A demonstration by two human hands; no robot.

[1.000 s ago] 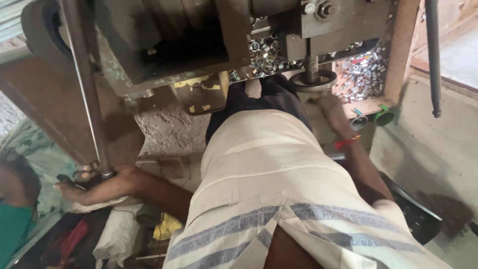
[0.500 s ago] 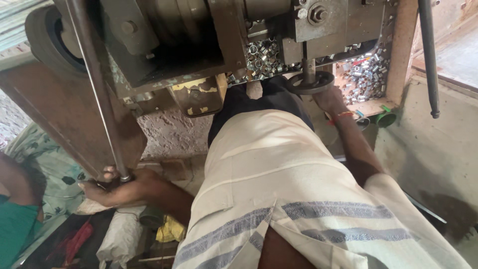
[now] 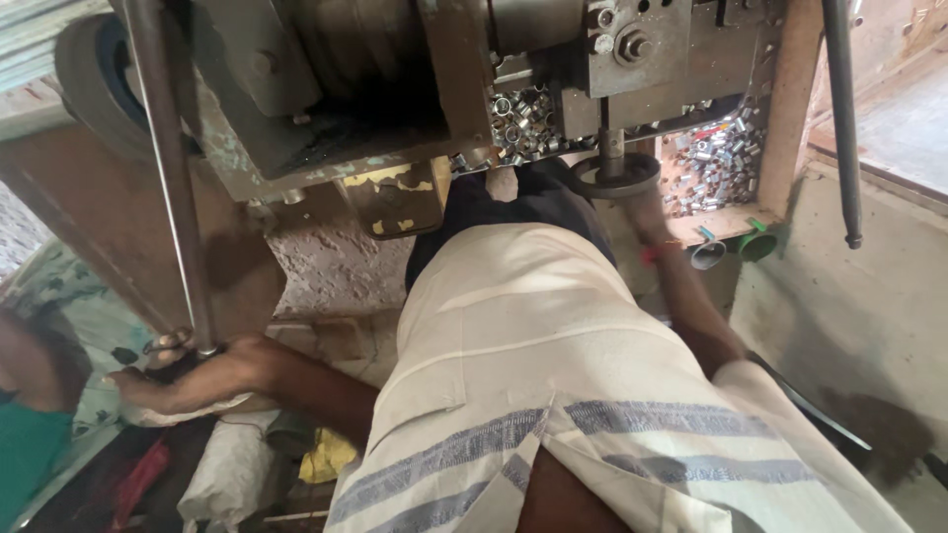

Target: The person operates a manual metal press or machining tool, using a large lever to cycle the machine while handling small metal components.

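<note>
My left hand (image 3: pixel 183 370) is down at the lower left, closed around the bottom end of a long grey metal lever rod (image 3: pixel 168 178) that rises to the top of the view. My right hand (image 3: pixel 647 212) reaches forward to a round dark die plate (image 3: pixel 617 178) under the ram of a metal press (image 3: pixel 632 49). Its fingers are hidden against the plate, so I cannot tell whether it holds anything. A red band (image 3: pixel 654 255) circles that wrist. A white cloth with grey stripes (image 3: pixel 533 365) covers my lap in the middle.
A wooden tray (image 3: pixel 736 222) of several small shiny metal sleeves (image 3: pixel 706 158) stands right of the die. More sleeves lie behind the ram. A second dark rod (image 3: pixel 841 118) hangs at the right. Another person in green (image 3: pixel 30 454) sits at the far left.
The press frame has slid lower and larger in view. My left hand stays on the lever rod, and my right hand stays at the die plate.
</note>
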